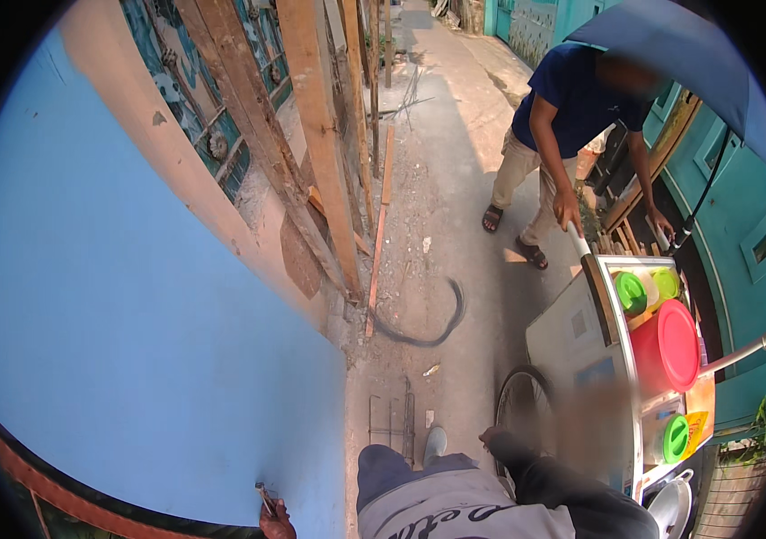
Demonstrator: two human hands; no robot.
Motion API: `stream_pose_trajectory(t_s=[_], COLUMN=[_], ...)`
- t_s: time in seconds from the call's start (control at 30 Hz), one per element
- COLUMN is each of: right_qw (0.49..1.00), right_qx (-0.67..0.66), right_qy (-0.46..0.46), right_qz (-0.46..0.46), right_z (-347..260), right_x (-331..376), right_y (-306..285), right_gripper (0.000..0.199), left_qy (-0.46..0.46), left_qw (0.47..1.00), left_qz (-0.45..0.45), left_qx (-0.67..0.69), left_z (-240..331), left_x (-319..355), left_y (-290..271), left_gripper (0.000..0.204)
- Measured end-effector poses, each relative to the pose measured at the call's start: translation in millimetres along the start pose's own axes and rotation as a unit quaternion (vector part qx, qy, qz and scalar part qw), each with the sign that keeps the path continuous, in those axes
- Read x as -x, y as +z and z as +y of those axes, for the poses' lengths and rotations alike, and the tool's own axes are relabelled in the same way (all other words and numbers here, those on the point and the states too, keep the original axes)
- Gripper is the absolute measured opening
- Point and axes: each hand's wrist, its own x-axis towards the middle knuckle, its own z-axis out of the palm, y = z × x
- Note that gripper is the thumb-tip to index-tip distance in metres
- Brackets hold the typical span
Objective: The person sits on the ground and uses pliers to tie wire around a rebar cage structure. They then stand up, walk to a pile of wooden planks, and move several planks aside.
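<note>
Left hand point(278, 521) at 6–7 o'clock in view, fingers closed on a small brush-like tool point(262, 493) (kind hard to tell, it's tiny here). Tool sticks out of the hand toward 11 o'clock, base in the fingers, far end over the lower edge of the blue wall point(149, 314); can't tell if it touches. Long axis runs 11 to 5, tip at 11

Right hand point(491, 437), dark sleeve, is well apart at about 2 o'clock from the left; can't tell if it's open or closed. Bike-type wheel point(526, 404) of a white cart point(571, 328) just beside it at 2, red tub point(666, 346) further out same way. Black hose-like loop point(459, 310) on the ground at 11 from that hand
</note>
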Motion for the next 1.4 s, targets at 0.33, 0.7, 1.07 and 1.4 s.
stream_pose_trajectory(t_s=[0.33, 0.7, 1.07, 1.4], right_qw=[0.99, 0.976, 0.997, 0.977], right_qx=[0.068, 0.125, -0.058, -0.179], right_qy=[-0.119, -0.18, -0.005, 0.095], right_qz=[-0.024, 0.012, 0.04, 0.069], right_z=[-20.9, -43.7, -45.5, -45.3], right_x=[-19.9, -51.7, -24.4, 22.3], right_y=[-50.0, -50.1, -20.1, -27.3], right_gripper=[0.029, 0.025, 0.035, 0.036], left_qy=[0.057, -0.023, -0.046, -0.053], left_qw=[0.973, 0.999, 0.994, 0.99], left_qz=[-0.074, -0.021, -0.039, -0.037], left_qx=[-0.212, -0.026, -0.094, -0.126], left_z=[-2.0, -12.4, -15.6, -30.2], left_x=[-21.5, -31.6, -22.6, -27.3], left_y=[-24.4, 4.8, -6.7, -5.0], left_gripper=[0.043, 0.02, 0.044, 0.039])
